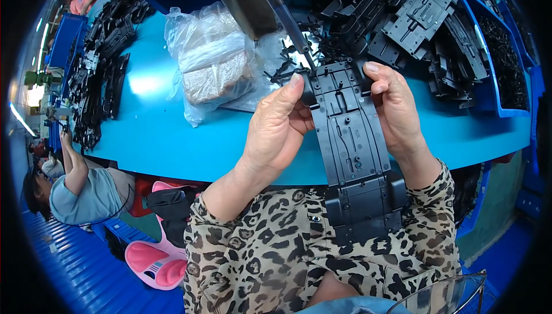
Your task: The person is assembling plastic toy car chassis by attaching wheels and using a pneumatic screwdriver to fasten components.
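Both of my hands grip a long black moulded plastic chassis plate point(352, 141) by the edges of its far end. My left hand point(279, 118) has its thumb on the left edge, with the fingers partly hidden beneath. On the right edge, my right hand point(394, 104) holds with curled fingers and a raised thumb. The plate slants toward me, and its near end lies against my patterned shirt. A slim metal rod tool point(287, 20) with a pale handle reaches down from above to the plate's far edge; I cannot tell whether it touches.
A plastic-wrapped block point(215, 64) stands left of centre on the blue table point(155, 136). More black plates point(422, 15) are piled far right, beside a blue bin point(509, 110) of small black parts. Black parts point(103, 78) heap at left. A person point(86, 193) sits beyond the pink chair point(158, 262).
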Demonstrator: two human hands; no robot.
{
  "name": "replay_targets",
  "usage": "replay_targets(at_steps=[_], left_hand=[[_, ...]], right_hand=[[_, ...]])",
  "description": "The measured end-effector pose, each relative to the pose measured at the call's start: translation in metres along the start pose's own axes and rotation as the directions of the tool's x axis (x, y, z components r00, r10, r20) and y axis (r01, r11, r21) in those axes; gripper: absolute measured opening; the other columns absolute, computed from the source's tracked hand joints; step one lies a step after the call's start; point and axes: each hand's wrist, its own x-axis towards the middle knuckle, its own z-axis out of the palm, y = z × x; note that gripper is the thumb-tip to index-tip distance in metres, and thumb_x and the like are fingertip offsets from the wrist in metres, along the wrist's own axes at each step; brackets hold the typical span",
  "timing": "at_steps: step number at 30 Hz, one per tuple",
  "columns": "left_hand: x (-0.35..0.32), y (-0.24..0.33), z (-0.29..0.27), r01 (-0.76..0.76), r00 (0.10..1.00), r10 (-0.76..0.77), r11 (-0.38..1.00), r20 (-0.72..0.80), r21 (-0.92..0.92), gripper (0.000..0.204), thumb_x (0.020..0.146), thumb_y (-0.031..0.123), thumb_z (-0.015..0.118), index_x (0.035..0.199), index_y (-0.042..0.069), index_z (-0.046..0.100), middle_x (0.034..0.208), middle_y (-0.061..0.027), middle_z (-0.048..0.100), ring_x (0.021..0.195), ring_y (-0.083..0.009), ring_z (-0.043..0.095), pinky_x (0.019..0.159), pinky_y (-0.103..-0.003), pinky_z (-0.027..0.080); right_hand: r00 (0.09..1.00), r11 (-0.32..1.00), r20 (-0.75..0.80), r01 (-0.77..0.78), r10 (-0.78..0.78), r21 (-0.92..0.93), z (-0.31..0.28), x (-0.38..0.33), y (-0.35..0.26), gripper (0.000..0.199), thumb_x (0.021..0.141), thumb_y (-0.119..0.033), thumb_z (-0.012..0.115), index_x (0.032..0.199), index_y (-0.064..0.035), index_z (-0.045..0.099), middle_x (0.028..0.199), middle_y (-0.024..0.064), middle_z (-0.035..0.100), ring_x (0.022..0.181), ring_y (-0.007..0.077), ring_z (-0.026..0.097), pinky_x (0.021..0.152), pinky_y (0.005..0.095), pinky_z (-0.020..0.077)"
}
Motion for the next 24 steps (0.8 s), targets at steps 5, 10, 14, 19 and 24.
replay_targets(at_steps=[5,10,14,19,24], left_hand=[[0.005,0.000,-0.002,-0.007,1.000,0.007,0.998,-0.001,-0.069,0.029,0.085,0.027,0.045,0.093,0.000,0.052,0.088,-0.0099,0.057,0.076,-0.0162,0.056,0.068,-0.031,0.047],[0.013,0.003,-0.008,0.028,0.999,-0.026,0.986,0.019,-0.162,0.026,0.085,0.025,0.044,0.093,0.001,0.051,0.087,-0.0102,0.057,0.075,-0.0176,0.057,0.067,-0.032,0.048],[0.014,0.003,-0.009,0.036,0.999,-0.030,0.984,0.036,-0.173,0.024,0.085,0.023,0.045,0.093,0.002,0.051,0.086,-0.0097,0.057,0.074,-0.0174,0.057,0.065,-0.031,0.049],[0.018,0.004,-0.009,0.014,1.000,-0.015,0.983,-0.003,-0.184,0.024,0.085,0.024,0.044,0.093,0.002,0.052,0.086,-0.0091,0.057,0.073,-0.0170,0.058,0.062,-0.030,0.049],[0.023,0.005,-0.015,0.040,0.993,-0.015,0.977,0.118,-0.209,0.025,0.085,0.025,0.044,0.092,0.003,0.052,0.084,-0.0079,0.058,0.072,-0.0157,0.057,0.060,-0.028,0.048]], right_hand=[[1.000,1.000,-0.025,0.007,-0.007,0.005,0.002,0.000,0.000,0.019,0.080,-0.017,0.051,0.063,-0.0097,0.049,0.057,-0.0030,0.048,0.040,0.0045,0.040,0.037,0.0160,0.0307],[0.998,0.999,-0.069,0.011,-0.014,-0.038,0.003,0.002,0.000,0.020,0.080,-0.018,0.052,0.062,-0.0100,0.049,0.057,-0.0030,0.048,0.040,0.0050,0.038,0.036,0.0164,0.0300],[0.997,0.998,-0.079,0.004,-0.009,-0.057,0.006,0.002,-0.001,0.020,0.080,-0.019,0.051,0.061,-0.0103,0.049,0.056,-0.0039,0.046,0.039,0.0050,0.037,0.036,0.0166,0.0290],[0.993,0.999,-0.115,-0.001,-0.003,-0.041,0.004,0.006,0.000,0.020,0.079,-0.018,0.051,0.062,-0.0104,0.049,0.056,-0.0048,0.044,0.040,0.0041,0.037,0.036,0.0165,0.0287],[0.991,0.998,-0.135,-0.022,0.014,-0.060,0.009,0.006,-0.004,0.017,0.079,-0.018,0.052,0.064,-0.0101,0.052,0.059,-0.0049,0.045,0.044,0.0029,0.038,0.037,0.0163,0.0288]])
